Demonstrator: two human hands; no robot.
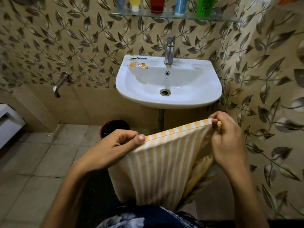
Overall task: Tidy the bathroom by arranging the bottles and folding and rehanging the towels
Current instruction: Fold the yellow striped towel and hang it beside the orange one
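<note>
the left hand (121, 142) pinches one top corner of the yellow-and-white striped towel (158, 170), thumb on top, and the right hand (225, 137) pinches the other corner, fingers curled over the hem. the towel hangs between the hands in front of the white sink (169, 84), its lower end hidden behind the person's clothing. five bottles (157, 4) stand on the glass shelf (172, 16) above, their tops cut off by the frame. a dark bucket (113, 127) sits half hidden behind the left hand.
</note>
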